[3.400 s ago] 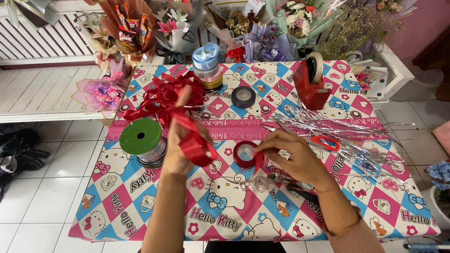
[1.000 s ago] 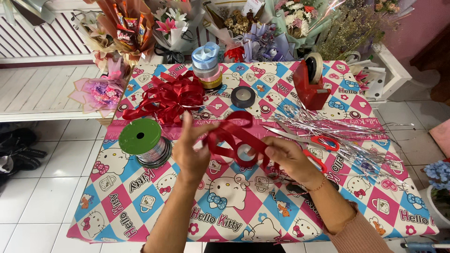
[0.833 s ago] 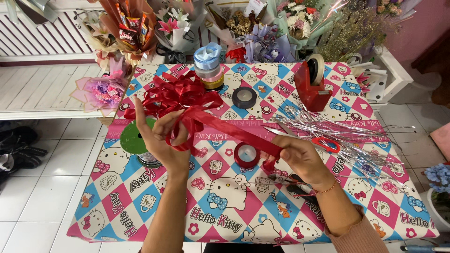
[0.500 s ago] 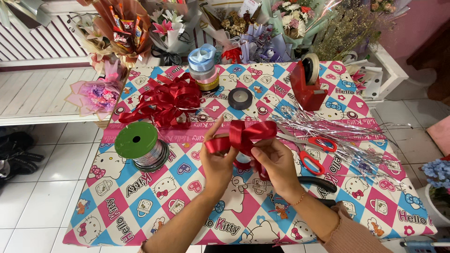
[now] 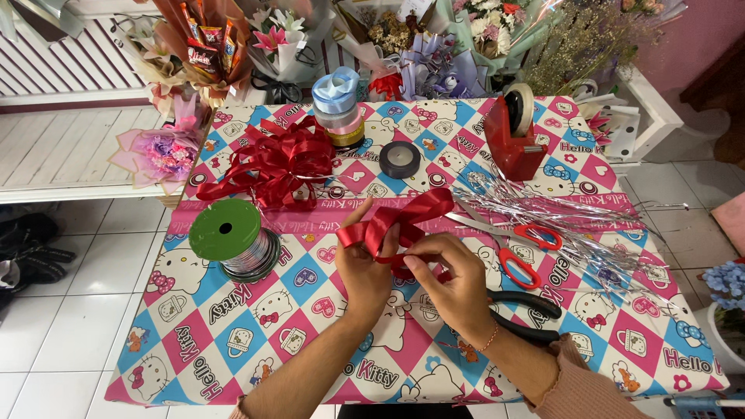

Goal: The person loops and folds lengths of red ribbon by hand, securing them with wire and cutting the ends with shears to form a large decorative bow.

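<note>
Both hands pinch the red ribbon (image 5: 396,225): left hand (image 5: 363,268) clamps the loops, long axis toward 2 o'clock, right hand (image 5: 454,283) at 4.

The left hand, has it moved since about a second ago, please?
Yes. The left hand has come right, away from the green spool, to meet the right hand on the red ribbon.

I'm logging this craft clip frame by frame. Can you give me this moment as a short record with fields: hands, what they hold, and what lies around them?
left hand: pinches the folded loops of the red ribbon
right hand: fingers on the ribbon's middle, beside the left hand
left of hands: green spool of silver ribbon
behind hands: finished red bow, stack of ribbon rolls, black tape roll
right of hands: red scissors, silver tinsel, red tape dispenser
surface: table under a cartoon-print cloth
</note>
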